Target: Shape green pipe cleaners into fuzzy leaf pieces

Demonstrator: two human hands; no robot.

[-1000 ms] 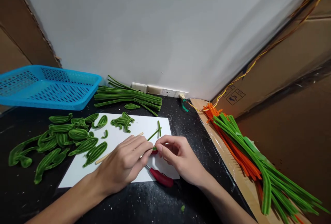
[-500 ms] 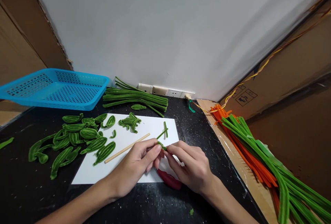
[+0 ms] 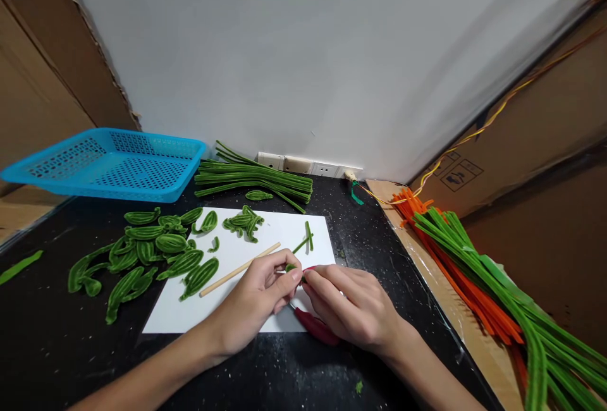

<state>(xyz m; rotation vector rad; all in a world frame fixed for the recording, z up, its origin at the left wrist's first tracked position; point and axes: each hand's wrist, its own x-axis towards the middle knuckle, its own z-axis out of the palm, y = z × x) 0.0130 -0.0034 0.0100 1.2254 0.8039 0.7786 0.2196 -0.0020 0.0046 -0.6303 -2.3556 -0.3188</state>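
Note:
Above the white paper [image 3: 165,316], my left hand [image 3: 258,300] pinches a small green pipe cleaner piece [image 3: 290,267], mostly hidden by the fingers. My right hand [image 3: 358,306] has its fingertips closed on the same piece, touching my left fingertips. Under the right hand lies a tool with red handles [image 3: 317,327]; its kind is hidden. A wooden stick [image 3: 239,270] lies aslant on the paper beside my left hand. Beyond the fingers, two short green pipe cleaner pieces [image 3: 308,236] cross each other. Several small curled green pieces [image 3: 244,222] sit in a heap on the paper.
Several leaf shapes of green pipe cleaner [image 3: 171,244] are piled at left, partly on the paper. Behind are a blue basket [image 3: 183,174] and a green pipe cleaner bundle [image 3: 256,177]. Orange [image 3: 467,291] and bright green bundles [image 3: 493,291] lie on cardboard at right, near wall sockets [image 3: 327,171].
The view has shifted slightly. My fingertips have drawn closer together around the green piece, so less of it shows. More red and a bit of metal now show around my right hand.

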